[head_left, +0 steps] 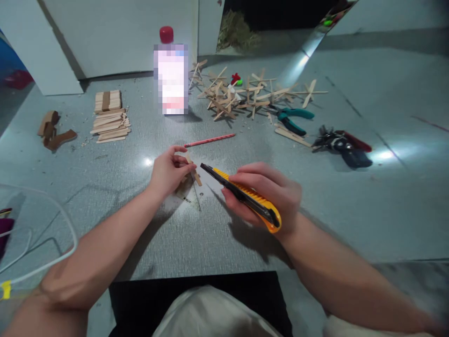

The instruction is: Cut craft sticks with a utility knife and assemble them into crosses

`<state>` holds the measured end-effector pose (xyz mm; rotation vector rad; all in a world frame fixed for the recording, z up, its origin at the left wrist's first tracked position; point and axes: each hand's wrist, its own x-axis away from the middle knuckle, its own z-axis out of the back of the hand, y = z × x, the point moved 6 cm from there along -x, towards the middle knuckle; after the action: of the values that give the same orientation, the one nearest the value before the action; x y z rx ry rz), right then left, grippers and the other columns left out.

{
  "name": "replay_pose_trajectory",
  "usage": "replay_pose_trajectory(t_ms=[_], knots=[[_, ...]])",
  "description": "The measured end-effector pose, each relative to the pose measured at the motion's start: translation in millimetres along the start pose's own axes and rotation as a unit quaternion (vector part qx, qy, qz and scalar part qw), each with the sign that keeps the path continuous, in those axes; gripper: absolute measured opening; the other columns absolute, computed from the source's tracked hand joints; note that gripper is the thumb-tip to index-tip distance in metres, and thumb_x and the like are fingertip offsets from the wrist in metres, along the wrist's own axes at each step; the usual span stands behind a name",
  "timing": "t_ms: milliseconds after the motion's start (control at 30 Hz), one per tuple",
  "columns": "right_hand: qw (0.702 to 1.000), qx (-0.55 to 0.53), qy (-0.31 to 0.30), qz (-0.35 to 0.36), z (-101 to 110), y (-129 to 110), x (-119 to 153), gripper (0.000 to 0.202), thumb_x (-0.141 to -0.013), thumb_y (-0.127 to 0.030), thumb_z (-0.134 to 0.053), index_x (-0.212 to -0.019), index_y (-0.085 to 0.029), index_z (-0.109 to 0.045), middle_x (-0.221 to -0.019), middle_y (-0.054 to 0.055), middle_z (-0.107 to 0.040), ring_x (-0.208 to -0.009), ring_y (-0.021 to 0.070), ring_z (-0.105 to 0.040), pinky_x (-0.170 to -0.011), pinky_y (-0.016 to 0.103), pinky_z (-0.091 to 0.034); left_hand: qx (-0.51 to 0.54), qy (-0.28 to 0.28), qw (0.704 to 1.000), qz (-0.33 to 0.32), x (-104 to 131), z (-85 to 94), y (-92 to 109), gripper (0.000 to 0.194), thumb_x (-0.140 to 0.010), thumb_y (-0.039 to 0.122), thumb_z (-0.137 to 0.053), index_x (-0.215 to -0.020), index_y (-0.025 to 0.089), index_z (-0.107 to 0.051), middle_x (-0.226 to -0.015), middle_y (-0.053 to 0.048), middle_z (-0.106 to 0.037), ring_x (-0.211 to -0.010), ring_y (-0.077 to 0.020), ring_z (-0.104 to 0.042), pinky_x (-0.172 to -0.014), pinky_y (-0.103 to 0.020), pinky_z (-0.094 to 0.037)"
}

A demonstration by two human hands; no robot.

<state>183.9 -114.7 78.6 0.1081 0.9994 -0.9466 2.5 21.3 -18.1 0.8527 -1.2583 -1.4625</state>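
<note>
My left hand [170, 171] pinches a short flat wooden stick [197, 178] between thumb and fingers, low over the tabletop. Partly under that hand lies a clear set square [192, 200] with dark markings. Wrapped in my right hand [271, 192] is a yellow and black utility knife [247, 196], its tip pointing up and left toward the stick, a small gap apart from it. Just beyond my left fingertips lies a red patterned pencil [210, 140]. My left fingers hide part of the stick.
Stacked wooden sticks [110, 126] lie at the left, with brown paper strips [56, 133] beside them. A blurred-out upright object [170, 79] stands at the back. Crossed stick pieces [224, 98], teal-handled pliers [294, 119] and a dark tool bundle [345, 147] lie to the right. A white cable [66, 220] loops at left.
</note>
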Motion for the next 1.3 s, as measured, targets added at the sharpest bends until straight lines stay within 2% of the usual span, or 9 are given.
replay_pose_trajectory(t_ms=[200,367,567,733,867,967,1067,1167,1300], knots=[[0.999,0.0,0.021,-0.033,6.7,13.1,-4.2,0.024,-0.089,-0.017,-0.076,-0.107,-0.031,-0.068,-0.088,0.002,-0.071,-0.074,0.0202,-0.073,-0.066,0.034,-0.065,-0.104,0.022,0.992,-0.068,-28.3,-0.7,15.9,0.025,-0.08,0.019,-0.084,-0.104,0.022,-0.08,-0.086,-0.002,-0.076,-0.073,-0.0149,-0.07,-0.072,-0.028,-0.053],[0.996,0.0,0.043,-0.074,9.9,28.9,-3.7,0.029,-0.088,-0.019,-0.076,-0.114,-0.031,-0.071,-0.093,0.006,-0.074,-0.078,0.0254,-0.075,-0.068,0.041,-0.068,-0.22,0.037,0.966,-0.129,-57.8,-2.0,35.3,0.01,-0.081,0.026,-0.086,-0.09,0.024,-0.083,-0.08,-0.003,-0.074,-0.076,-0.0184,-0.063,-0.079,-0.032,-0.049],[0.987,-0.051,0.009,-0.151,-4.9,52.3,2.9,0.028,-0.092,-0.019,-0.072,-0.118,-0.03,-0.072,-0.115,0.008,-0.081,-0.101,0.0277,-0.081,-0.09,0.046,-0.069,-0.28,0.008,0.946,-0.161,-82.1,-0.4,32.5,0.007,-0.08,0.028,-0.086,-0.084,0.025,-0.081,-0.076,-0.002,-0.071,-0.078,-0.0195,-0.06,-0.076,-0.031,-0.045],[0.965,-0.087,0.014,-0.246,-13.7,75.6,11.0,0.024,-0.087,-0.021,-0.08,-0.108,-0.029,-0.074,-0.111,0.005,-0.083,-0.097,0.0257,-0.082,-0.089,0.045,-0.068,-0.284,-0.026,0.945,-0.159,-83.3,-2.4,22.3,0.015,-0.089,0.031,-0.079,-0.101,0.023,-0.082,-0.09,-0.004,-0.074,-0.076,-0.0164,-0.062,-0.07,-0.03,-0.044],[0.954,-0.082,0.036,-0.286,-17.3,81.1,4.8,0.016,-0.086,-0.019,-0.079,-0.096,-0.028,-0.071,-0.097,0.002,-0.079,-0.085,0.0214,-0.079,-0.08,0.039,-0.067,-0.278,-0.044,0.947,-0.152,-77.6,-3.6,21.6,0.022,-0.097,0.033,-0.069,-0.112,0.021,-0.08,-0.103,-0.007,-0.075,-0.074,-0.0146,-0.063,-0.072,-0.031,-0.048],[0.962,-0.042,-0.011,-0.27,-25.5,73.7,-11.8,0.023,-0.088,-0.019,-0.073,-0.109,-0.029,-0.071,-0.098,0.004,-0.078,-0.084,0.0227,-0.079,-0.077,0.04,-0.068,-0.286,-0.071,0.943,-0.152,-77.0,-4.1,24.7,0.022,-0.095,0.034,-0.071,-0.111,0.024,-0.082,-0.111,-0.007,-0.076,-0.081,-0.0167,-0.066,-0.076,-0.032,-0.049],[0.973,-0.055,-0.055,-0.219,-39.1,63.7,-29.7,0.033,-0.088,-0.017,-0.068,-0.119,-0.029,-0.07,-0.11,0.006,-0.081,-0.094,0.0258,-0.081,-0.085,0.043,-0.07,-0.289,-0.094,0.941,-0.149,-81.7,-1.8,26.7,0.023,-0.093,0.033,-0.072,-0.113,0.025,-0.082,-0.112,-0.006,-0.076,-0.078,-0.0162,-0.065,-0.076,-0.032,-0.049],[0.971,-0.088,-0.052,-0.215,-54.6,67.4,-35.8,0.032,-0.088,-0.014,-0.066,-0.117,-0.029,-0.068,-0.113,0.006,-0.081,-0.095,0.0242,-0.082,-0.087,0.041,-0.07,-0.29,-0.107,0.939,-0.147,-86.4,0.2,25.4,0.025,-0.093,0.037,-0.073,-0.114,0.026,-0.082,-0.112,-0.005,-0.077,-0.072,-0.0139,-0.064,-0.072,-0.031,-0.048],[0.978,-0.072,-0.021,-0.195,-71.2,79.8,-27.7,0.03,-0.084,-0.012,-0.075,-0.106,-0.031,-0.066,-0.104,0.004,-0.082,-0.086,0.0231,-0.082,-0.078,0.04,-0.071,-0.32,-0.105,0.927,-0.166,-85.9,-1.7,22.7,0.024,-0.094,0.042,-0.073,-0.112,0.029,-0.082,-0.113,-0.004,-0.077,-0.075,-0.0147,-0.066,-0.072,-0.031,-0.047]])
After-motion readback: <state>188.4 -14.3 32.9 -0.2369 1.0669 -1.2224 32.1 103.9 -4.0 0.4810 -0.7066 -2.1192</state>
